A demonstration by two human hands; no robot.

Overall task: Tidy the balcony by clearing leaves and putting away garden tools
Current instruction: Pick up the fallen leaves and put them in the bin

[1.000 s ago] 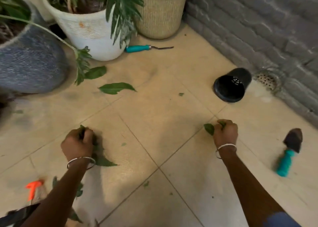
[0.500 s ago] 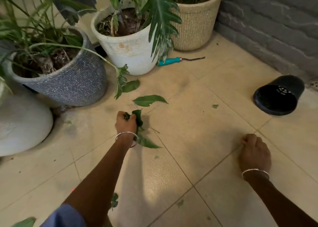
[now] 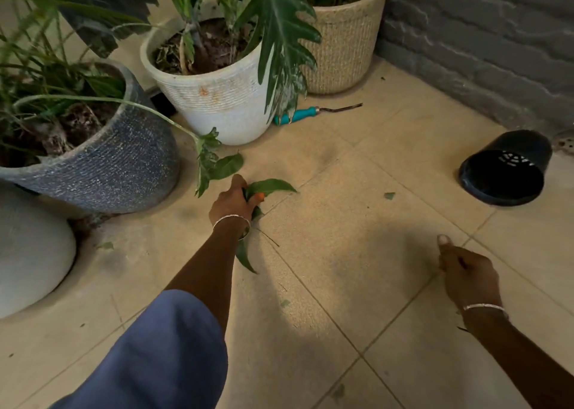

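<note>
LEAVES GATHERED ON THE BALCONY: A person's left hand (image 3: 233,202) reached across the tiled floor (image 3: 357,253), its fingers (image 3: 237,181) clenched round a bunch of green leaves (image 3: 270,186) just in front of a grey speckled pot (image 3: 124,166). One long blade of the bunch fanned out to the right of the knuckles. A trailing leaf (image 3: 245,258) hung under the wrist, down against the tiles. A loose leaf (image 3: 228,166) lay just beyond the hand, beside the drooping tip of a stem from the grey pot.

The right hand (image 3: 466,272) was held low near the floor, well apart from the left. Its thumb was out and its fingers curled under; whether they grasped anything could not be told. A silver bangle (image 3: 231,219) circled each wrist, and a blue sleeve (image 3: 155,346) covered the left upper arm.

A teal-handled hand tool (image 3: 299,115) lay on the floor just beside the base of a white pot (image 3: 217,107), its thin metal end pointing toward the grey brick wall (image 3: 481,51). A woven beige pot (image 3: 341,45) stood behind it. A black plastic pot (image 3: 503,172) lay on its side near the wall, mouth toward the camera. Small leaf scraps (image 3: 389,195) dotted the tiles.
</note>
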